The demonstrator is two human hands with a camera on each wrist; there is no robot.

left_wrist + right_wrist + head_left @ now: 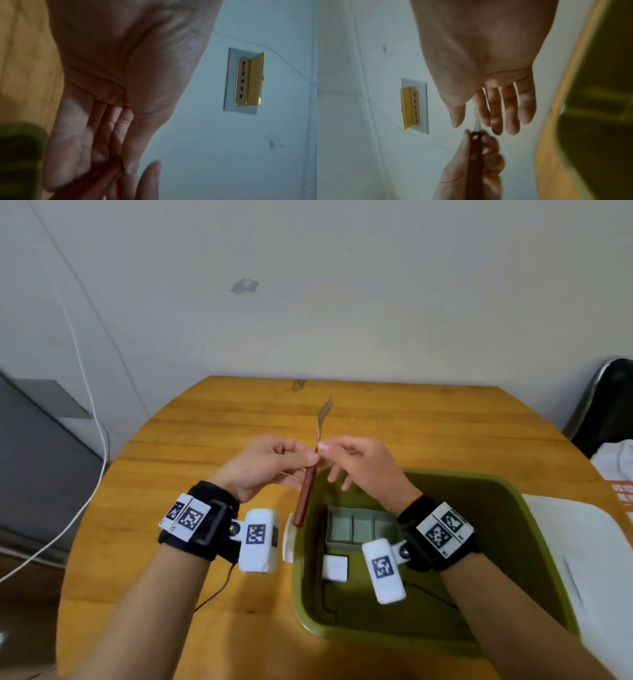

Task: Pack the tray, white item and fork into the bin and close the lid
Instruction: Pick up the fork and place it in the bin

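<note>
A fork (304, 497) with a brown wooden handle stands upright, tines up, above the far left rim of the olive green bin (513, 486). My left hand (308, 457) pinches the top of its handle; the right wrist view shows those fingers curled round the wood (476, 148). My right hand (323, 446) is at the metal neck with straight fingers (496, 115); its forefinger lies against the neck and the thumb stands a little apart. Inside the bin lie a grey-green compartment tray (356, 529) and the white item (335, 568).
The bin sits on a round wooden table (205, 440). Its white lid (565, 559) lies flat to the bin's right. A grey cabinet (34, 457) with a white cable stands to the left, and a black chair (613, 405) at far right.
</note>
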